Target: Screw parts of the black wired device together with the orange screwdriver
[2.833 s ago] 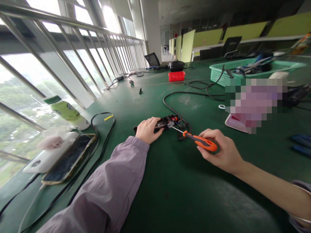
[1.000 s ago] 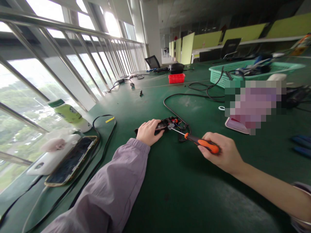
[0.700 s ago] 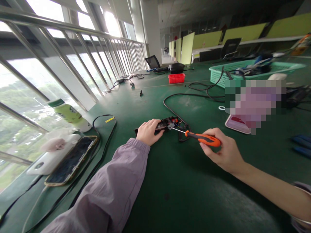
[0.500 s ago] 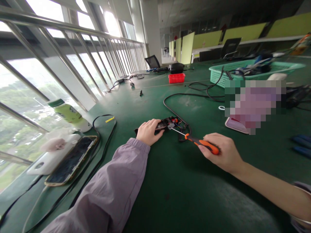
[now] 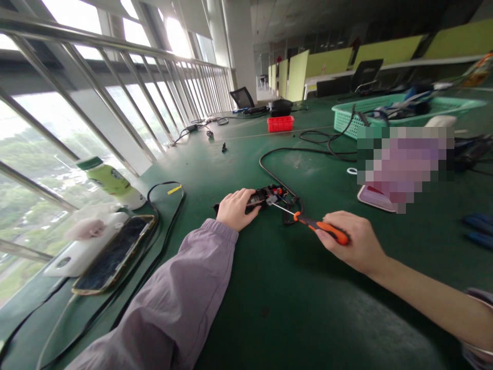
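Note:
My left hand [image 5: 238, 209] is closed around a black elongated electrical device [image 5: 262, 197], pressing it against the green table. The device's right end lies open, with small red, grey and blue parts and wires showing. My right hand [image 5: 352, 240] grips an orange and black screwdriver [image 5: 319, 226]. The screwdriver's thin metal shaft points left, and its tip meets or nearly meets the grey part in the opened end; exact contact is too small to tell. A black cable [image 5: 265, 154] leads away from the device toward the right.
At left lie a smartphone [image 5: 115, 257], a white device [image 5: 87, 252] and a green-capped bottle [image 5: 111, 182] beside a railing. A red tray [image 5: 280, 124] stands farther back. A green basket [image 5: 342, 121] of tools is at right, near a pixelated pink item [image 5: 408, 159] and blue handles [image 5: 479, 228].
Almost nothing differs. Both hands, the screwdriver and the device keep the same positions; the view has shifted very slightly.

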### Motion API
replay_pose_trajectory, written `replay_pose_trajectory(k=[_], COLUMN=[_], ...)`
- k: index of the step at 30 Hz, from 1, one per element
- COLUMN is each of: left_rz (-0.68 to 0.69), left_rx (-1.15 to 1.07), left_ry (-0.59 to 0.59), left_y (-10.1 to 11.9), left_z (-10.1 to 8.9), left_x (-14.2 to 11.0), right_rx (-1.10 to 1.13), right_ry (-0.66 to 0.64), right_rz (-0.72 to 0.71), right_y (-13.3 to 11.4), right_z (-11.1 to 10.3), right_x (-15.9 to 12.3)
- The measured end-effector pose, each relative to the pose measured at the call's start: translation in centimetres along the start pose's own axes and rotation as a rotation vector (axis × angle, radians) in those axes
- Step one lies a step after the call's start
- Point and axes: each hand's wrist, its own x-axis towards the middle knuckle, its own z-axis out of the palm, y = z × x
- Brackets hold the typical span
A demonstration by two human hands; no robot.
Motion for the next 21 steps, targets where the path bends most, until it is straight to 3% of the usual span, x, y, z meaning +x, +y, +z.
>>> replay_pose_trajectory(k=[7, 13, 21], left_rz=[-0.008, -0.011, -0.018], left_rx=[-0.003, 0.004, 0.003], left_ry=[-0.011, -0.015, -0.019], left_y=[0.05, 0.10, 0.10], left_z=[-0.08, -0.11, -0.04], left_x=[0.03, 0.01, 0.00], right_rx=[0.066, -0.014, 0.021], right_ry=[0.007, -0.018, -0.005], right_rz=[0.095, 0.001, 0.068], right_y=[-0.08, 0.09, 0.01], right_z=[-0.16, -0.04, -0.08], right_x=[-0.11, -0.06, -0.07])
